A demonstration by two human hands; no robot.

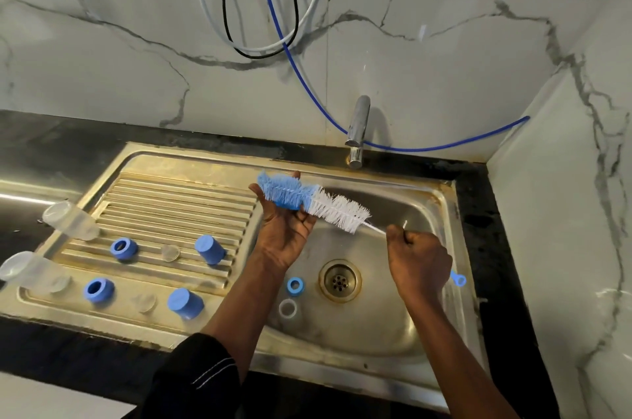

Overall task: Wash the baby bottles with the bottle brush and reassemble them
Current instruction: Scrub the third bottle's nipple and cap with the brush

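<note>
Nearest is a black sleeve on the left arm. Both arms reach out over the shiny steel sink, and the left arm hides part of the bowl's left side.

In the bowl lie a small white ring and a small blue ring. They are just left of the round drain.

The right hand is above the bowl. Its fingers are curled tight round the thin wire handle of the long bottle brush with blue and white bristles. This hand hides most of the handle, and a blue loop pokes out at its right.

The left hand is palm up with its fingers mostly straight. The blue bristle end lies across them. The bottle brush is up in the air, over the far left of the bowl.

On the ribbed draining board to the left, well apart from the hands, sit:
- two blue caps
- two blue screw rings
- see-through teats

Two clear plastic bottles lie on their sides at its left edge.

Farther back a steel tap stands at the sink's far edge. A blue hose runs behind it along the grey-veined marble wall. White and black cables hang there in a loop.
</note>
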